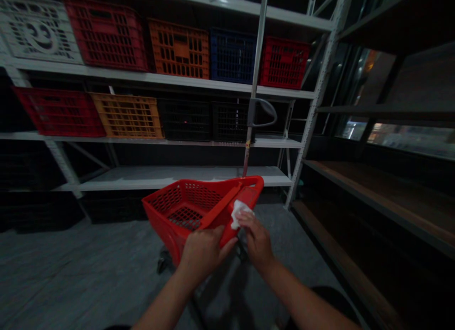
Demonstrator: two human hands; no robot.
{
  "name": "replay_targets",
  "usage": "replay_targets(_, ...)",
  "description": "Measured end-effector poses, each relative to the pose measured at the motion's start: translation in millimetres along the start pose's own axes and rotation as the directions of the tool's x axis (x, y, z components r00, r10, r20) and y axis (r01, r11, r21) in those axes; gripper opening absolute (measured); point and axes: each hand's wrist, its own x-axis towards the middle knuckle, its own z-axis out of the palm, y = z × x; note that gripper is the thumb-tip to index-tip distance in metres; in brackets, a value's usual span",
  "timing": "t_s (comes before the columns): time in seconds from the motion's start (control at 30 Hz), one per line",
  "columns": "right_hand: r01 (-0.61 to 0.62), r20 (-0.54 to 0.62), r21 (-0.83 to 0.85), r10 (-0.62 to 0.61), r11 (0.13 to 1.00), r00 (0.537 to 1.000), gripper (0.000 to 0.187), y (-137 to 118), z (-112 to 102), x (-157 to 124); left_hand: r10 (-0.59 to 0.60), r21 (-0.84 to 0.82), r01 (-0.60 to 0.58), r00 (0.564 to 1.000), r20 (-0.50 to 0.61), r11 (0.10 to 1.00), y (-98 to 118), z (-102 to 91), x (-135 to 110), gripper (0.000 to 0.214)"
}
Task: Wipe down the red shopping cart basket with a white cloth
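A red plastic shopping basket (185,209) on wheels stands tilted in front of me, empty inside. My left hand (202,254) is closed around its near rim. My right hand (258,239) pinches a small white cloth (239,212) and presses it against the basket's right end, by the base of its handle. A grey pull handle (262,113) rises from the basket on a thin pole.
White metal shelving (170,79) behind holds crates: white, red, orange, blue and red above; red, orange and black ones below. Its lowest shelf (177,176) is bare. Dark wooden shelves (384,197) run along the right. Grey concrete floor (81,273) lies on the left.
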Motion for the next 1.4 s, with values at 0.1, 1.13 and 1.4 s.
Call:
replay_targets(0.1, 0.137, 0.002, 0.053, -0.137, 0.989, 0.991, 0.033, -3, 14, -17, 0.040, -0.002, -0.041, 0.999, -0.017, 0.999, -10, 1.5, -2, 0.048)
replay_targets(1.13, -0.542, -0.511, 0.221, 0.570, 0.811, 0.644, 0.029, 76, -13, 59, 0.189, -0.209, -0.188, 0.982, -0.013, 0.960, -45, -3.9, -6, 0.044)
replay_targets(1.4, -0.328, -0.145, -0.154, 0.307, 0.932, 0.941, 0.018, 56, -45, 48, 0.221, -0.235, -0.219, 0.975, -0.020, 0.947, -67, -5.7, -11, 0.043)
